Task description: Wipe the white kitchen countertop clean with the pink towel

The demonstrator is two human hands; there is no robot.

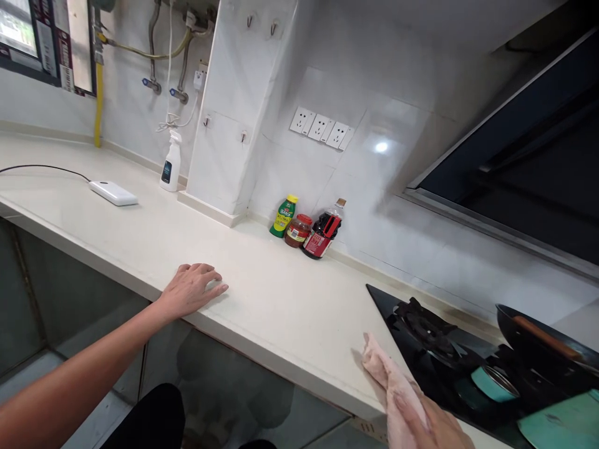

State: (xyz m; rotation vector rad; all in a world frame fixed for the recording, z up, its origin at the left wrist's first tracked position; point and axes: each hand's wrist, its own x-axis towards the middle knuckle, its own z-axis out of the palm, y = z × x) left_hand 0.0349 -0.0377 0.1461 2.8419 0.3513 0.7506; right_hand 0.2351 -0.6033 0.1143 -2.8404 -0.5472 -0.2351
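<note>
Closest to me, low on the right, my right grip (437,424) is clenched on a pink cloth (393,383); the bottom of the view cuts it off. The cloth trails over the front of the pale tabletop (276,305), just beside the stove (381,302). A green item (561,421) shows in the corner; I cannot tell what it is. Farther in, my left grip (189,293) rests near the front edge, released, fingers loosely curved and holding nothing. On the stove I see a teal container (493,383) and, beyond it, a dark pan (524,352). Against the wall, close together, stand a green bottle (283,217), a red-lidded jar (298,232) and a dark bottle (322,236). Well to their left, a white block (113,193) with a black cable lies flat, and a spray bottle (171,167) stands upright behind it. Above the bottles I see wall sockets (321,128).
</note>
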